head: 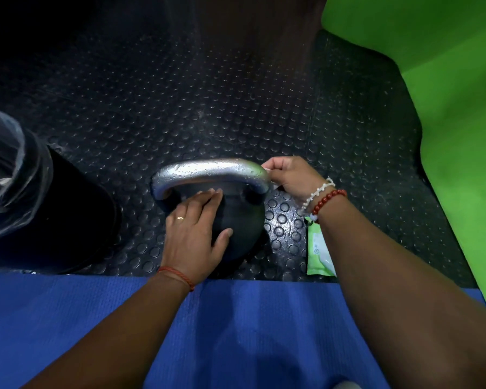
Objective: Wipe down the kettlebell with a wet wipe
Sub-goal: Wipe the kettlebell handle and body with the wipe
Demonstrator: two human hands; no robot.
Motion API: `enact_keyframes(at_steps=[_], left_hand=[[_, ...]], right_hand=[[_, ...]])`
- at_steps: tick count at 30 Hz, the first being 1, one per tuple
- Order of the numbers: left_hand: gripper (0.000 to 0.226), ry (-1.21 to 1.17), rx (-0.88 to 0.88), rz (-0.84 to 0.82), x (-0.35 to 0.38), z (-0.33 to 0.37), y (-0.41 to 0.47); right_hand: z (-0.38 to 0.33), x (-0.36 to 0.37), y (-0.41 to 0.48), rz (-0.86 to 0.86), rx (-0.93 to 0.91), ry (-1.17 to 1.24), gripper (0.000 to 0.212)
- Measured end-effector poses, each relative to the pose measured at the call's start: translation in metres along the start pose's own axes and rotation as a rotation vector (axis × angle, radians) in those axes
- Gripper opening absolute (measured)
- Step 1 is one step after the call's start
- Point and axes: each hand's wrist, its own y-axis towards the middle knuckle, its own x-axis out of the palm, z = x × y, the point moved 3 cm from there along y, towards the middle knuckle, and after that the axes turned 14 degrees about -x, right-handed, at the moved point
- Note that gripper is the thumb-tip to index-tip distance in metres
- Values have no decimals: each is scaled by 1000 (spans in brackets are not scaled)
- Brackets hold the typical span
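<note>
Left hand [197, 234]: grip released, resting flat on the kettlebell [243, 220].
Right hand [291, 178]: grip pinching the wipe [267, 171] against the handle [211, 169].

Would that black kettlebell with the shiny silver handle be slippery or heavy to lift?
Probably slippery: droplets bead along the silver handle. The black kettlebell looks solid, so likely heavy for its size. Its rounded body might roll if tipped; the left hand rests flat on it.

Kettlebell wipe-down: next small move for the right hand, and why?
Probably drag the wet wipe leftward along the handle. The right hand pinches it at the handle's right end, droplets cover the rest of the bar, and the left hand rests flat on the kettlebell, apparently steadying it.
</note>
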Motion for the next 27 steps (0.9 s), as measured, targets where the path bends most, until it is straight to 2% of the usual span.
enact_keyframes(at_steps=[2, 6, 9, 15, 21, 23, 27], left_hand=[[64, -6, -32, 4, -4, 6, 7], [45, 22, -63, -10, -10, 25, 28], [33, 58, -64, -70, -12, 35, 44], [35, 70, -116, -164, -4, 36, 54], [36, -26, -150, -233, -3, 44, 56], [33, -36, -181, -235, -2, 43, 57], [29, -30, -225, -243, -3, 45, 60]], right_hand=[[-3, -4, 3, -79, -1, -117, 21], [-14, -7, 7, -153, -7, -248, 16], [-14, -7, 10, -144, -31, -201, 11], [-5, -3, 17, -95, -46, -95, 19], [-2, -4, 17, -82, -10, -67, 29], [2, -5, 13, -37, -1, -3, 27], [23, -8, -8, 211, 116, 166, 29]])
